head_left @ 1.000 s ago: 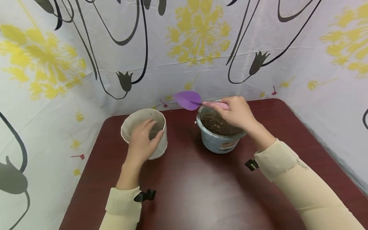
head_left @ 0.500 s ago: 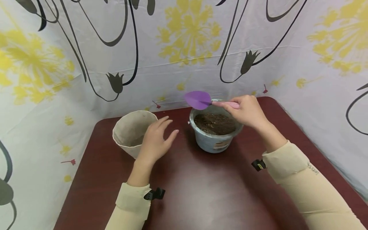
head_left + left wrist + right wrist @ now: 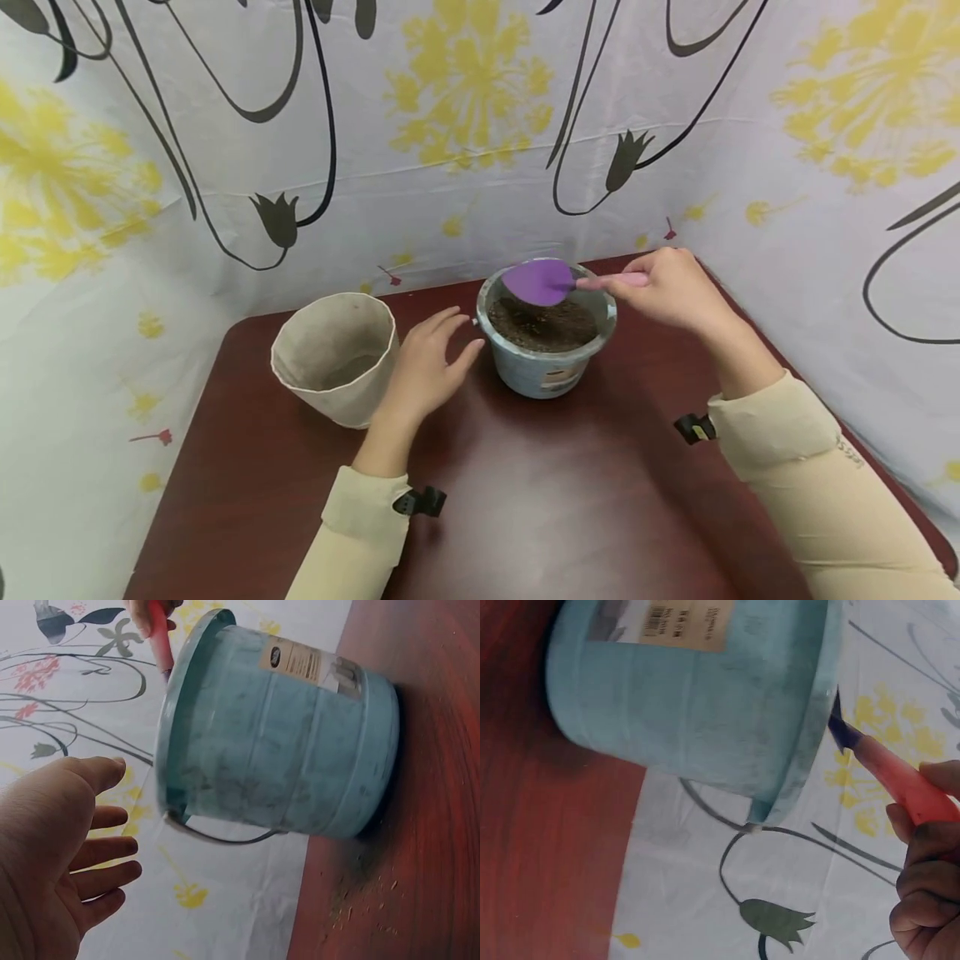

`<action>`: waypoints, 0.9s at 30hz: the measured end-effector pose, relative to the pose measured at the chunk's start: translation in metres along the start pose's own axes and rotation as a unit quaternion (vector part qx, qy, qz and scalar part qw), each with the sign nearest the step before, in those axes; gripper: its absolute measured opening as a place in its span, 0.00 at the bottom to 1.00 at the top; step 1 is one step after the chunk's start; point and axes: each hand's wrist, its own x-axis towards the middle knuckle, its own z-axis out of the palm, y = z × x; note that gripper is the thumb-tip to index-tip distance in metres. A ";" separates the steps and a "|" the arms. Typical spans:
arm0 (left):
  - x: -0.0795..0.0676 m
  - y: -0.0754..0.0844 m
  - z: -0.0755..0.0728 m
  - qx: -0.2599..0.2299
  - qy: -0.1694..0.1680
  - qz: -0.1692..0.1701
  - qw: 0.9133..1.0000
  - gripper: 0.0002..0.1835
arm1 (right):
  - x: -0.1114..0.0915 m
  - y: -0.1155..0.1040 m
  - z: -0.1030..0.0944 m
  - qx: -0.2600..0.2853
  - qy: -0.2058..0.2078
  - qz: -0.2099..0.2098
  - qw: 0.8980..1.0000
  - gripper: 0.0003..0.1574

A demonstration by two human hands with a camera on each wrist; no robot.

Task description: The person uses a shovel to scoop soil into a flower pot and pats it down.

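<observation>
My right hand (image 3: 678, 287) grips the pink handle of a trowel (image 3: 542, 282); its purple blade hangs over the mouth of a light-blue bucket (image 3: 534, 371). Dark soil (image 3: 543, 325) fills part of the bucket. In the right wrist view the fingers (image 3: 930, 892) curl round the trowel's handle (image 3: 900, 780). My left hand (image 3: 426, 362) holds nothing, its fingers extended just left of the bucket's rim and apart from it, as the left wrist view also shows. Left of that hand a white pot (image 3: 333, 354) stands upright, with a little dark matter at its bottom.
Both containers stand on a dark red table (image 3: 525, 500). A patterned cloth (image 3: 480, 167) hangs behind it and at the sides. Crumbs of soil (image 3: 367, 900) lie beside the bucket, whose wire handle (image 3: 225, 838) hangs down.
My left hand has moved right, from over the white pot to beside the bucket. The right hand has brought the trowel's blade from left of the bucket to over its mouth.
</observation>
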 end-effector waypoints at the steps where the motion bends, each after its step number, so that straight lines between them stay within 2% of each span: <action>1: 0.001 0.000 0.001 -0.002 -0.001 0.001 1.000 0.25 | 0.000 0.001 0.001 0.002 -0.011 0.001 1.000 0.18; 2: 0.001 0.000 0.002 -0.005 -0.002 0.001 1.000 0.25 | 0.000 0.002 0.004 0.007 -0.025 0.003 1.000 0.16; 5: 0.004 0.001 0.006 -0.016 -0.012 0.000 1.000 0.26 | 0.002 0.006 0.015 0.020 -0.058 0.004 0.998 0.18; 9: 0.006 0.003 0.013 -0.034 -0.031 -0.007 0.999 0.27 | 0.004 0.007 0.028 0.034 -0.080 0.010 0.996 0.19; 12: 0.006 0.004 0.017 -0.045 -0.032 -0.009 0.998 0.27 | 0.003 0.004 0.035 0.015 -0.078 0.009 0.997 0.25; 15: 0.006 0.004 0.019 -0.049 -0.022 -0.007 0.999 0.26 | 0.001 0.000 0.038 -0.036 -0.065 0.011 0.997 0.28; 17: 0.006 0.005 0.020 -0.049 -0.014 -0.005 0.999 0.25 | 0.000 -0.004 0.037 -0.069 -0.059 0.014 0.996 0.27; 20: 0.008 0.006 0.021 -0.045 -0.010 -0.001 0.999 0.25 | -0.001 -0.007 0.029 -0.120 -0.047 0.015 0.991 0.18; 24: 0.009 0.007 0.023 -0.043 -0.015 -0.001 0.999 0.25 | -0.002 -0.007 0.012 -0.190 -0.034 0.004 0.981 0.24; 27: 0.010 0.007 0.023 -0.043 -0.016 -0.001 0.999 0.25 | -0.002 -0.006 -0.003 -0.201 -0.022 -0.008 0.979 0.29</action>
